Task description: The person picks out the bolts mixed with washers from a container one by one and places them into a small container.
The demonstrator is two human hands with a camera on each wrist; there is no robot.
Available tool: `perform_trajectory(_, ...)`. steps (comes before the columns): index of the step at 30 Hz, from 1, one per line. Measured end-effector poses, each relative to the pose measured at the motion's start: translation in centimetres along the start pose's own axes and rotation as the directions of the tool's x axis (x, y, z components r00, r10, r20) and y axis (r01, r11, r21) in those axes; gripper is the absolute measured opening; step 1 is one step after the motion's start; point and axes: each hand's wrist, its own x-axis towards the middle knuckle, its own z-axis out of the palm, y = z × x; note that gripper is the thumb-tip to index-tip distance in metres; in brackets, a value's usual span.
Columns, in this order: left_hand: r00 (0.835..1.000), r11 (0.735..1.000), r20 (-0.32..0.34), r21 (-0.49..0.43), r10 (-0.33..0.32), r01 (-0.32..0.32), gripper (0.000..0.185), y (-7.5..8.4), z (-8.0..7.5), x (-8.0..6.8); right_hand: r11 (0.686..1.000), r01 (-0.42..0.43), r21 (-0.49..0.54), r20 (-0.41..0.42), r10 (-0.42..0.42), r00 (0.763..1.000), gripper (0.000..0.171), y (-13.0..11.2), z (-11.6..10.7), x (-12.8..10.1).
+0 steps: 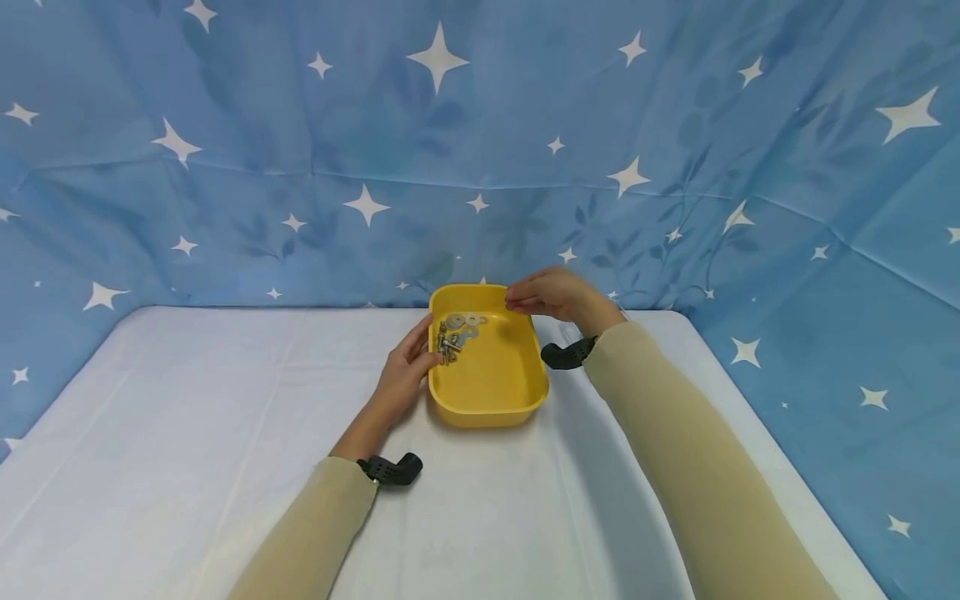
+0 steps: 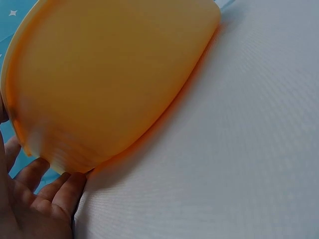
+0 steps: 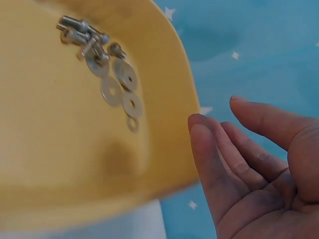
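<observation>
On the white table (image 1: 225, 417), the left hand (image 1: 405, 371) rests relaxed fingers against the yellow tray's (image 1: 487, 408) left wall, the right hand (image 1: 551, 296) hovers unclenched over its far rim, bolts (image 1: 447, 343) and washers (image 1: 467, 322) inside.

A tray (image 1: 487, 400) sits on the table (image 1: 187, 433) toward its far edge, just before the cloth backdrop (image 1: 480, 125), with bolts (image 1: 447, 343) and washers (image 1: 467, 322) in its far-left corner, the left hand (image 1: 405, 371) at its left wall and the right hand (image 1: 551, 296) over its far-right rim
</observation>
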Motion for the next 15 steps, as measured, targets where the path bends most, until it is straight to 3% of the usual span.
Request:
perform_trajectory(9,1.000,1.000,-0.013,0.015,-0.006,0.006,0.069,0.1,0.0,-0.1,0.992,-0.013,0.123,0.060,0.005,0.998,0.043,1.2,2.9,1.7)
perform_trajectory(15,1.000,1.000,-0.014,0.011,-0.001,0.001,0.070,0.0,0.1,0.1,0.989,-0.010,0.148,0.080,-0.002,0.997,0.043,1.9,4.5,2.7)
